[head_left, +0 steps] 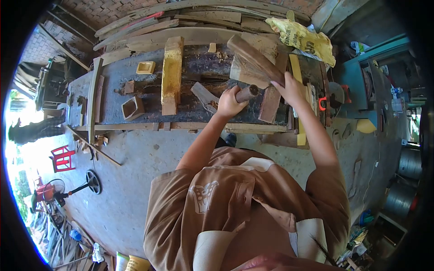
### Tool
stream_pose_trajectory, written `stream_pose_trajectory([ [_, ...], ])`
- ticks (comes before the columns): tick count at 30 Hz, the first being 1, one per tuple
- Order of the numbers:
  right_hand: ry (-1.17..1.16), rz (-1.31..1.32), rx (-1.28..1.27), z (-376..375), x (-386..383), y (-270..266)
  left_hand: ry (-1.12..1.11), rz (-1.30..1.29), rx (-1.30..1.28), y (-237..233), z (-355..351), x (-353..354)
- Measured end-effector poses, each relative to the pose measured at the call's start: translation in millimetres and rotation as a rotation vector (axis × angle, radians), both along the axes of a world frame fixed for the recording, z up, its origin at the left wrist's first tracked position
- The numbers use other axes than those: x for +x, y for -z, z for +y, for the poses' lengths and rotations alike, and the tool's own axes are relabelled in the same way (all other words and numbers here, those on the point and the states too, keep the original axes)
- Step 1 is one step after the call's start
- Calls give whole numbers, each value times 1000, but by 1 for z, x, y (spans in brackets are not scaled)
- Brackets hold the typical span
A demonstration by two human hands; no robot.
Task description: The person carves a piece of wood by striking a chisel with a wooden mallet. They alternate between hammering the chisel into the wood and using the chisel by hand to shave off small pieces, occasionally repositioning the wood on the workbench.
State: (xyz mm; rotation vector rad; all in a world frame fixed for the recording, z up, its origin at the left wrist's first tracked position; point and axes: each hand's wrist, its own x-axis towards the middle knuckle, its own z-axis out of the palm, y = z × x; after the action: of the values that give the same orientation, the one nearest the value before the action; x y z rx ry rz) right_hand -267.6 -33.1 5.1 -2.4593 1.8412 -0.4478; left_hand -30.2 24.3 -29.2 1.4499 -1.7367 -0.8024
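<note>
My left hand (231, 105) is closed round a cylindrical tool handle (248, 93), its round end with a dark hole facing up toward me. My right hand (290, 89) grips the lower end of a long wooden club (255, 58), which slants up to the left over a pale wood slab (246, 72). A forked grey wood piece (205, 97) lies just left of my left hand. Below my right hand, a reddish board (270, 106) rests on the dark workbench (151, 103). What the tool's far end touches is hidden.
A yellow hollowed beam (172, 77), a small yellow box (145, 67) and a hexagonal wooden block (132, 108) lie on the bench's left half. Long planks (199, 34) line its back. A yellow sack (303, 36) sits at the back right, a red stool (63, 158) on the floor.
</note>
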Motion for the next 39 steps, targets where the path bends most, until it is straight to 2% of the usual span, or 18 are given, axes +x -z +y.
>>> stream_pose_trajectory([
  [1,-4,1,-3,13,2,-14,-4,1,-3,0,-1,0],
  [3,84,-348,104,45,11,-52,-27,39,-15,2,-2,0],
  [4,84,-347,105,59,11,-56,-27,41,-14,3,-2,0],
  [6,91,-769,78,85,12,-60,-74,94,31,4,-4,-1],
  [9,-13,-862,53,118,13,-45,-59,105,-8,9,-5,4],
  [10,-10,-862,52,124,6,-42,-56,105,-8,12,-5,3],
  [12,-13,-474,360,128,-1,-45,-64,130,-102,16,-6,3],
  [18,42,-621,176,129,-10,-70,-74,153,-25,16,-7,3],
  [22,-13,-854,26,124,-4,-66,-67,130,-37,12,-6,4],
  [25,22,-464,346,121,-1,-70,-69,109,-32,10,-5,4],
  [26,24,-466,345,124,-1,-69,-62,122,-43,14,-4,5],
  [29,63,-596,321,130,-4,-71,-62,147,-59,13,-6,7],
  [31,68,-760,114,135,-5,-76,-68,156,-45,14,-2,8],
  [32,68,-761,120,135,-7,-71,-67,160,-39,15,-3,8],
  [34,41,-1037,45,130,-16,-52,-59,164,-35,15,-4,7],
  [36,2,-1064,53,126,-19,-45,-41,178,-6,14,-4,7],
  [38,-41,-509,306,123,-19,-62,-19,155,-11,17,-4,9],
  [39,14,-365,388,124,-22,-64,3,133,-13,20,-3,11],
])
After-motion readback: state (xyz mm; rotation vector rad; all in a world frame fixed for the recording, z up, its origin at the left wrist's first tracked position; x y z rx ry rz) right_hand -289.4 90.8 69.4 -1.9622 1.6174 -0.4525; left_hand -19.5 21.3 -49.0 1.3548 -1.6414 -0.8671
